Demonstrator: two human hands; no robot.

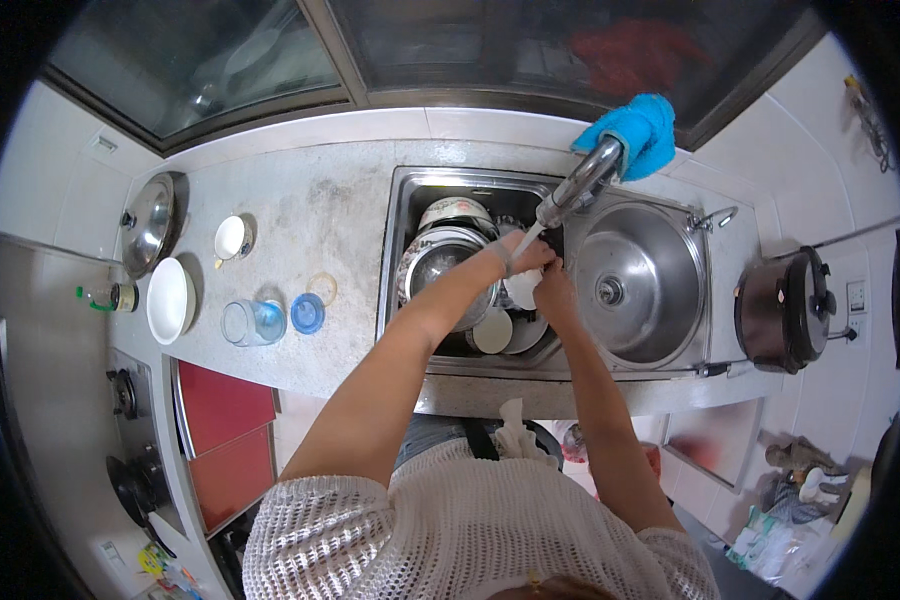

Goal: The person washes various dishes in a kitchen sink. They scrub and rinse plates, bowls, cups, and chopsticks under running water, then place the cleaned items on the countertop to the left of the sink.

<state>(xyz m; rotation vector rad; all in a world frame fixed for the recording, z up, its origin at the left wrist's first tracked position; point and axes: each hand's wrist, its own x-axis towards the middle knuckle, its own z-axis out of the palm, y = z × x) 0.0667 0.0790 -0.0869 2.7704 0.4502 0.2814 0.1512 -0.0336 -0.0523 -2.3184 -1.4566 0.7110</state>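
Observation:
Both my hands are over the left sink basin [387, 300], close together under a stream of water from the chrome faucet [581, 180]. My left hand [526, 251] reaches in from the left with its fingers bent. Touching or nearly touching it, my right hand [555, 289] has its fingers drawn together. A white dish [523, 288] lies just below them; whether either hand grips it or something small is hidden. Beside my left wrist are a stainless steel bowl [442, 270] and a patterned bowl [457, 211]. A small pale round dish [493, 332] is nearer the front.
A round steel basin [645, 285] adjoins on the right, with a pressure cooker [776, 311] beyond. On the left counter stand a glass jar [247, 322], a blue lid [307, 313], a white bowl [171, 301], a small cup [230, 238] and a pot lid [148, 225]. A blue cloth [641, 139] wraps the faucet.

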